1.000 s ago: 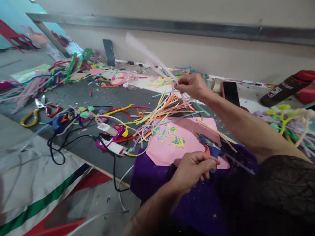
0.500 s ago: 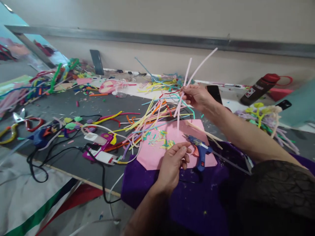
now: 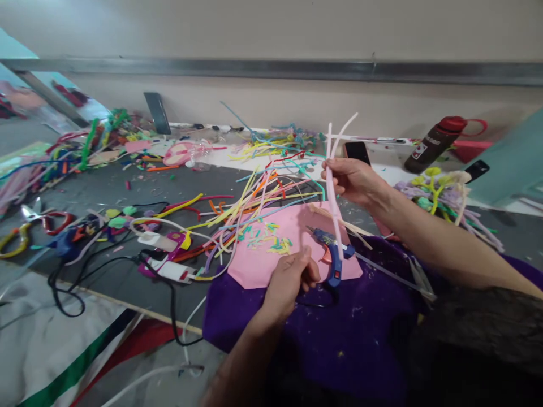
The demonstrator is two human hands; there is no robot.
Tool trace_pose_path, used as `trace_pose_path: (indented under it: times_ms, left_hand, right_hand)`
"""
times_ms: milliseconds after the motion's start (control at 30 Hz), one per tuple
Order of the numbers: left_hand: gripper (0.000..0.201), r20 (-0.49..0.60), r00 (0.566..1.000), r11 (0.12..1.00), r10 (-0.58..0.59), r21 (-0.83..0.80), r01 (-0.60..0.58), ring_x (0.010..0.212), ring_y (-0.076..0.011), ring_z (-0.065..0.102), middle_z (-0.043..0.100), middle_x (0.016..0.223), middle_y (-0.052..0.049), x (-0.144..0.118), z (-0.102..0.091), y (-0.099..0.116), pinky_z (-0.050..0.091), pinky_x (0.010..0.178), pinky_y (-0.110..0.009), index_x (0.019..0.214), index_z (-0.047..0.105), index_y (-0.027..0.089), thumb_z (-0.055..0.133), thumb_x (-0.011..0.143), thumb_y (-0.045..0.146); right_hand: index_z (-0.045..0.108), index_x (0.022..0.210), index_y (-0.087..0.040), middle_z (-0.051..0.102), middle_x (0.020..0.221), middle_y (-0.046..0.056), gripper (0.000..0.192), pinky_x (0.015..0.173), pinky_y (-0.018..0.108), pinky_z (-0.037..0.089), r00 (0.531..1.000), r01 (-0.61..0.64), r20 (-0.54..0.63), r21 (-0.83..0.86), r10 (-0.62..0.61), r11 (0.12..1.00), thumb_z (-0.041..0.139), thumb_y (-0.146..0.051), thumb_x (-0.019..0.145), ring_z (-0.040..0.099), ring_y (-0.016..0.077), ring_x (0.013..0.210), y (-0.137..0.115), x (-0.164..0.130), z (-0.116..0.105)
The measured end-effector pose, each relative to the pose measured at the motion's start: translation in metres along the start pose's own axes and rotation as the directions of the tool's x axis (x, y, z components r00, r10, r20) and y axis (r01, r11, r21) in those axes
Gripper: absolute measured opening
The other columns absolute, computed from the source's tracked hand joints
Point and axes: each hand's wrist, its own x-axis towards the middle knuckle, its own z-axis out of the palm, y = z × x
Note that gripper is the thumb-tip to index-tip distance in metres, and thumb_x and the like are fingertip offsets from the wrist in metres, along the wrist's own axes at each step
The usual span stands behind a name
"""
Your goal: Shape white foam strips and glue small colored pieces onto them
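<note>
Pale pink pipe cleaners [image 3: 332, 195] stand nearly upright in my right hand [image 3: 358, 181], pinched between thumb and fingers. Their tops fork apart and the lower end hangs in front of the blue glue gun [image 3: 335, 267]. My left hand [image 3: 288, 278] is closed, thumb against curled fingers, over the near edge of a pink sheet [image 3: 250, 277]; whatever it may hold is hidden. On that sheet lie the glue gun and small cut bits [image 3: 280, 244] of yellow, teal and white. Loose pipe cleaners [image 3: 254, 203] in many colours spread behind and left of the sheet.
Purple cloth [image 3: 237, 314] covers the near edge. To the left are pliers [image 3: 19, 240], scissors [image 3: 57, 221], a second glue gun [image 3: 68, 243] and a power strip [image 3: 169, 268] with black cables. A dark bottle [image 3: 432, 147] and phone [image 3: 357, 152] stand at the back right.
The pipe cleaners in my right hand have swung more upright, their lower end moving right over the glue gun. My right hand is slightly lower. The view has shifted a little.
</note>
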Motion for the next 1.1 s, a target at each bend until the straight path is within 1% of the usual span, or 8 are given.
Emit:
trace_pose_path:
  times_ms: [200,400,633,767,833,933,1033,1100]
  left_hand:
    - [0.042,0.064,0.995,0.987,0.08,-0.144,-0.07,0.051,-0.0077,0.053,0.064,0.095,-0.009,-0.005,0.006,0.004,0.032,0.037,-0.017,0.11,0.056,0.016,0.05,0.08,0.045]
    - [0.032,0.046,0.999,0.987,-0.029,-0.158,0.036,0.041,-0.004,0.046,0.063,0.067,-0.003,-0.004,0.0,0.002,0.027,0.035,-0.016,0.093,0.065,0.013,0.058,0.076,0.038]
    - [0.037,-0.095,0.995,0.938,-0.016,-0.346,-0.018,0.038,-0.0037,0.042,0.063,0.067,-0.003,0.002,-0.006,0.002,0.025,0.033,-0.016,0.099,0.062,0.013,0.053,0.079,0.043]
    - [0.032,-0.157,0.988,0.914,0.008,-0.4,-0.071,0.039,-0.0034,0.041,0.06,0.064,-0.001,0.003,-0.007,0.003,0.024,0.033,-0.015,0.092,0.061,0.012,0.055,0.078,0.041]
    - [0.027,-0.206,0.978,0.903,0.022,-0.415,-0.108,0.038,-0.0028,0.04,0.057,0.061,0.001,0.003,-0.007,0.004,0.025,0.034,-0.015,0.086,0.061,0.013,0.057,0.077,0.039]
    - [0.023,-0.301,0.95,0.895,0.086,-0.395,-0.206,0.038,-0.0026,0.04,0.056,0.06,0.003,0.002,-0.008,0.006,0.026,0.034,-0.015,0.082,0.06,0.015,0.059,0.076,0.037]
    - [0.023,-0.338,0.931,0.901,0.139,-0.348,-0.261,0.038,-0.0028,0.041,0.056,0.061,0.002,0.0,-0.008,0.007,0.026,0.034,-0.016,0.083,0.06,0.015,0.057,0.077,0.037]
    - [0.024,-0.347,0.925,0.908,0.151,-0.322,-0.269,0.038,-0.0028,0.041,0.056,0.062,0.002,-0.001,-0.007,0.007,0.026,0.034,-0.016,0.085,0.06,0.015,0.056,0.078,0.038]
  right_hand:
    - [0.058,0.07,-0.011,0.056,0.05,0.0,0.008,0.03,0.014,0.031,0.992,-0.129,-0.02,-0.146,0.128,0.981,0.059,-0.018,0.075,0.046,0.0055,0.037,0.03,-0.005,0.013]
    - [0.059,0.07,-0.012,0.059,0.05,0.0,0.014,0.031,0.015,0.033,0.967,-0.215,0.065,-0.323,0.248,0.922,0.059,-0.025,0.076,0.05,0.0068,0.037,0.065,0.004,0.039]
    - [0.064,0.075,-0.009,0.054,0.045,-0.002,0.015,0.032,0.015,0.028,0.892,-0.338,0.12,-0.462,0.436,0.82,0.057,-0.023,0.075,0.045,0.0048,0.035,0.064,0.014,0.046]
    - [0.065,0.075,-0.011,0.051,0.041,-0.003,0.017,0.033,0.015,0.026,0.848,-0.308,0.21,-0.553,0.486,0.774,0.055,-0.025,0.075,0.041,0.0048,0.033,0.071,0.008,0.061]
    - [0.065,0.073,-0.012,0.052,0.043,-0.002,0.019,0.034,0.016,0.027,0.866,-0.219,0.227,-0.628,0.445,0.747,0.054,-0.027,0.076,0.043,0.0056,0.035,0.074,0.014,0.066]
    - [0.065,0.073,-0.011,0.062,0.059,0.002,0.024,0.036,0.015,0.028,0.966,-0.042,0.131,-0.77,0.222,0.636,0.05,-0.03,0.078,0.048,0.0058,0.041,0.079,0.043,0.066]
    - [0.065,0.066,-0.01,0.063,0.06,0.005,0.028,0.045,0.017,0.037,1.0,-0.004,0.0,-0.962,0.014,0.271,0.048,-0.029,0.077,0.053,0.0083,0.046,0.082,0.081,0.062]
    - [0.063,0.056,-0.008,0.061,0.053,0.007,0.029,0.051,0.02,0.039,0.999,-0.025,-0.031,-0.98,-0.027,0.196,0.052,-0.028,0.073,0.056,0.0132,0.052,0.085,0.102,0.061]
